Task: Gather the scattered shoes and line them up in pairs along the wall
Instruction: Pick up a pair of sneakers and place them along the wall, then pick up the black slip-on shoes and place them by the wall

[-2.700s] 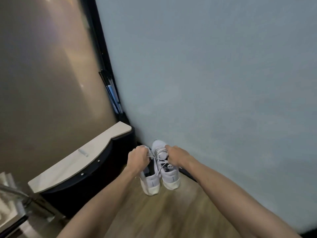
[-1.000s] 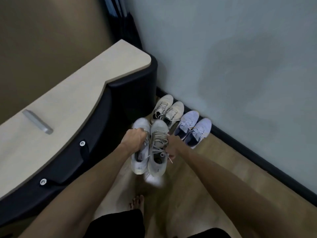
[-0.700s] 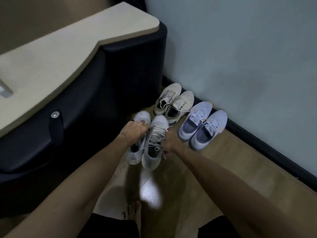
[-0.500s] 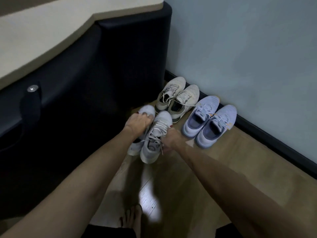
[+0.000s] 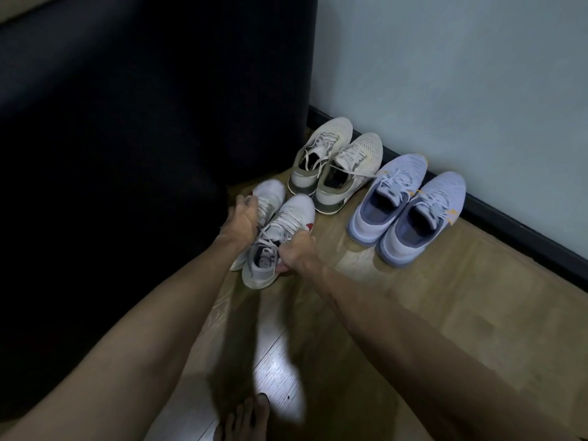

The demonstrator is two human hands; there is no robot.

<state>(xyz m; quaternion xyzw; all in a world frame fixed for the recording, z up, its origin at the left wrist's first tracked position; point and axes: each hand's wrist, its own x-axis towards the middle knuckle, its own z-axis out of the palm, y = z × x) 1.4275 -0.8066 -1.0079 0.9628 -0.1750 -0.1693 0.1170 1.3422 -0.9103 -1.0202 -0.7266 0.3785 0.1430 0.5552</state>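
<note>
White pair [image 5: 280, 224] toes point toward wall [image 5: 445, 74], left of beige pair [image 5: 334, 167]. Left hand [image 5: 241, 219] grips left shoe, right hand [image 5: 296, 253] right shoe.

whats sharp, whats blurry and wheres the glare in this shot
Head view: the beige pair and the lavender pair by the wall are fairly sharp; the white pair and both hands, left and right, are slightly motion-smeared. A bright glare patch lies on the wood floor between the arms' shadows. The black cabinet is nearly featureless dark, and the wide lens bends the baseboard.
</note>
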